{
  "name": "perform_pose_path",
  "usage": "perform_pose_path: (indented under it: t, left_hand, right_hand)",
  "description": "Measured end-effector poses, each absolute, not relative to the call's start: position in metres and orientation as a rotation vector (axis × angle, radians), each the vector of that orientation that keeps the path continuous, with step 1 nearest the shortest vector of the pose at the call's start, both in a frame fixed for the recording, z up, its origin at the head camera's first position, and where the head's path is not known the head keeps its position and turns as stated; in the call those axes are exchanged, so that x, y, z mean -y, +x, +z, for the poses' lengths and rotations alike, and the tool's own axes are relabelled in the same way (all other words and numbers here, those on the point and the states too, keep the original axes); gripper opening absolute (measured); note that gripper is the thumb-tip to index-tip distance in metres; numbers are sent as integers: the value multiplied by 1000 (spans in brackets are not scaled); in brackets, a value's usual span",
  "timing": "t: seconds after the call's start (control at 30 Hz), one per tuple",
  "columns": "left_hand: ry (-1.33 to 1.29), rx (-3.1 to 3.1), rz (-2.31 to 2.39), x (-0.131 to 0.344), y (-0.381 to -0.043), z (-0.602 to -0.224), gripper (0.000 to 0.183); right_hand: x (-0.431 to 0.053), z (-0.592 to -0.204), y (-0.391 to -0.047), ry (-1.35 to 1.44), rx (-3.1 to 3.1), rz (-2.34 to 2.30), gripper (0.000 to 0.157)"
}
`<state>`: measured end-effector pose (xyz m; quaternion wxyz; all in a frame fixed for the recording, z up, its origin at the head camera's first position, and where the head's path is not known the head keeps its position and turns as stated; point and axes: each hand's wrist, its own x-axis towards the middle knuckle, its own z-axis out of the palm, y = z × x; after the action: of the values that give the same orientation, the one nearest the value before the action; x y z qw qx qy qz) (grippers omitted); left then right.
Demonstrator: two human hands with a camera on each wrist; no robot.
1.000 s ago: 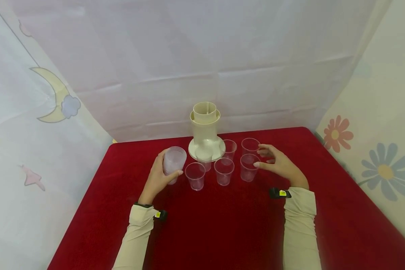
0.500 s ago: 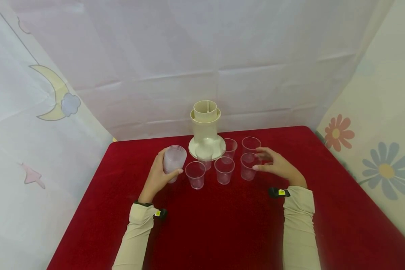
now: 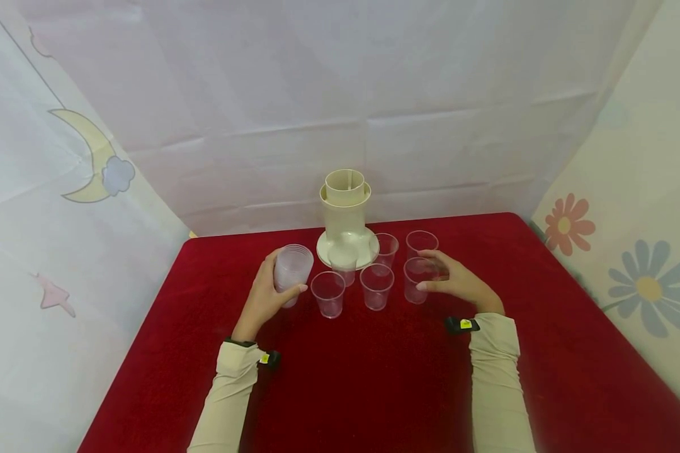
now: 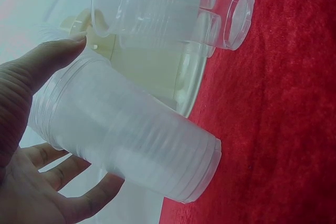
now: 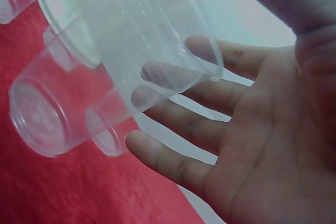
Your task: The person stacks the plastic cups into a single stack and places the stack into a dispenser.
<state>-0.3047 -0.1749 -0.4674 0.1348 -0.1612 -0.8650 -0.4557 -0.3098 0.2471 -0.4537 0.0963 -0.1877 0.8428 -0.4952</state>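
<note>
My left hand (image 3: 264, 296) grips a stack of nested clear plastic cups (image 4: 131, 124), thumb on one side and fingers on the other. The stack leans, with its rims toward the palm in the left wrist view. At the right end of the front row stands a single clear cup (image 3: 416, 286). Around its right side lies my right hand (image 3: 459, 277), thumb in front and fingers behind. In the right wrist view those fingers (image 5: 178, 124) stretch out loosely behind the cup, without a visible grip. Whether they touch it I cannot tell.
More clear cups stand in two rows, among them a front left cup (image 3: 328, 296), a front middle cup (image 3: 376, 289) and a back right cup (image 3: 422, 240). Behind them rises a cream cylindrical holder (image 3: 344, 220) on a round base. A red cloth (image 3: 351, 377) covers the table.
My right hand has moved left, closer around the front right cup. The left hand with its stack has stayed in place, and the standing cups have not moved.
</note>
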Motion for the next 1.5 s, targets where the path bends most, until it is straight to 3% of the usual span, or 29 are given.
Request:
perform_pose_path:
  t: [0.2,0.67,1.5]
  left_hand:
    - [-463,2504,-1313,175,-305,-468,87]
    - [-442,2523,-1334,175,-308,-466,85]
    - [-452,2514,-1328,176,-307,-469,85]
  right_hand:
    - [-236,-442,-304,-593,-2414,-1489,81]
    - [-242,-468,-321,-652,-2416,-1479,80]
    - [-238,-460,-316,-642,-2444,-1530,78]
